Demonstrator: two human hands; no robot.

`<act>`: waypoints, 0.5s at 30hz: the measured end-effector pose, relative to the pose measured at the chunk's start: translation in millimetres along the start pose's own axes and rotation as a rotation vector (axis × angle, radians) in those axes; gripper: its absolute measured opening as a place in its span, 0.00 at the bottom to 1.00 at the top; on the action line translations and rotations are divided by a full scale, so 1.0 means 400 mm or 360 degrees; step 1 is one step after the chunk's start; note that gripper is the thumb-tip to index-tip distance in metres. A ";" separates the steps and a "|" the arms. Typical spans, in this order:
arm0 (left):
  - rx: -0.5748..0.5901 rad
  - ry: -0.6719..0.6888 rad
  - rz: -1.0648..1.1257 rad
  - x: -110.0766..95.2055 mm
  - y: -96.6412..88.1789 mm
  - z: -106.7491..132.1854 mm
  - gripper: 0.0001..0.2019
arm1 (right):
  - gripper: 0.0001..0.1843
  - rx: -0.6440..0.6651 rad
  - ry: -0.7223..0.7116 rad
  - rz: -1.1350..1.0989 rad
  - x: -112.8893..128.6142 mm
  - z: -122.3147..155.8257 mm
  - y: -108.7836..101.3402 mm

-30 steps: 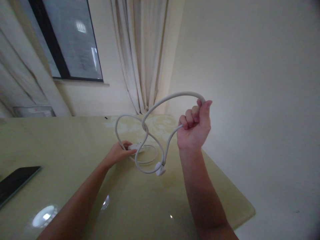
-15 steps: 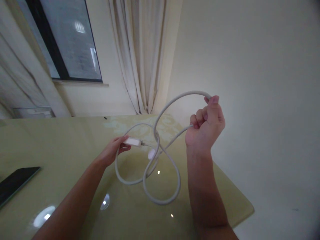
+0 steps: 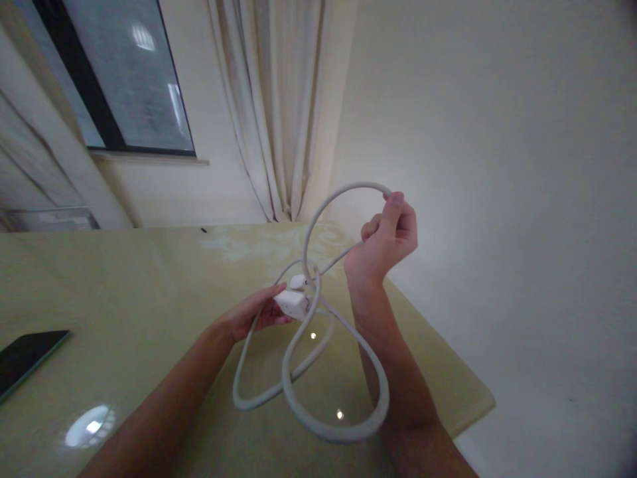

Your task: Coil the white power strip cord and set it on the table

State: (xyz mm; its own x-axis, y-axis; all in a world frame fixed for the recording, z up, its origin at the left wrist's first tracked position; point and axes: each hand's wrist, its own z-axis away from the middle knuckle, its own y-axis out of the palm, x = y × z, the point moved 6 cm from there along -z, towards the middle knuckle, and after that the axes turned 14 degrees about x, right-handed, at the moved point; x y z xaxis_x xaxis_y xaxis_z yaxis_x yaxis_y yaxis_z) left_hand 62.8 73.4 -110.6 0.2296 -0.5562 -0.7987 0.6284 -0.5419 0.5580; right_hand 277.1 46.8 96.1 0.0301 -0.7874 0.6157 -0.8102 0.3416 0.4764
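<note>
A white extension cord (image 3: 338,435) hangs in loose, crossing loops above the table. My left hand (image 3: 256,314) is closed on its white socket block (image 3: 292,304), thumb on top and fingers beneath. Just behind the block shows a small white plug (image 3: 298,282), partly covered by the cable; whether it touches the block I cannot tell. Higher up and to the right, my right hand (image 3: 385,236) pinches the cable between thumb and forefinger. Another stretch of cable runs into its curled lower fingers. The lowest loop droops in front of my right forearm.
A glossy yellow-green table (image 3: 149,285) lies below, its right corner close to a plain wall (image 3: 497,199). At the left edge rests a dark flat device (image 3: 30,358). A tiny black object (image 3: 204,230) is near the back edge. Curtains (image 3: 279,99) and a window (image 3: 134,79) stand behind.
My left hand has moved right with the socket block, turning its end toward me. My right hand has shifted left with the cable. The hands are closer together and the front loop hangs lower.
</note>
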 end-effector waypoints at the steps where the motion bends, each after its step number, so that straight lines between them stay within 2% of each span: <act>1: 0.0021 -0.0030 0.0041 0.015 0.014 -0.010 0.15 | 0.20 0.0020 0.0007 0.0035 -0.001 0.005 0.002; 4: 0.0067 -0.0032 0.0144 0.040 0.045 -0.032 0.16 | 0.20 0.0113 -0.0052 0.0200 0.006 0.016 0.009; 6: 0.0028 0.0067 0.0198 0.028 0.046 -0.037 0.15 | 0.17 0.0198 -0.0124 0.0320 0.016 0.021 0.015; 8: -0.0101 0.0228 0.0260 -0.005 0.028 -0.031 0.11 | 0.14 0.0372 -0.0133 0.0396 0.022 0.020 0.029; 11: -0.0347 0.0421 0.0344 -0.062 -0.017 -0.005 0.08 | 0.11 0.0844 -0.0047 0.0451 0.025 0.024 0.068; 13: -0.0440 0.0453 0.0363 -0.090 -0.042 0.011 0.09 | 0.11 0.1236 0.0004 0.0510 0.025 0.039 0.100; 15: -0.0480 0.0440 0.0366 -0.106 -0.061 0.021 0.10 | 0.12 0.1535 0.0036 0.0594 0.020 0.060 0.123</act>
State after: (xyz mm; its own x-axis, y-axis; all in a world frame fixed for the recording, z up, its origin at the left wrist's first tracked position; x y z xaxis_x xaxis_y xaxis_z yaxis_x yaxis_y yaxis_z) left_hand 31.4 104.9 -88.4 0.5516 -0.4296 -0.7149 0.7166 -0.1945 0.6698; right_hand 223.5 45.2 109.5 -0.3163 -0.7027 0.6373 -0.8947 -0.0024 -0.4467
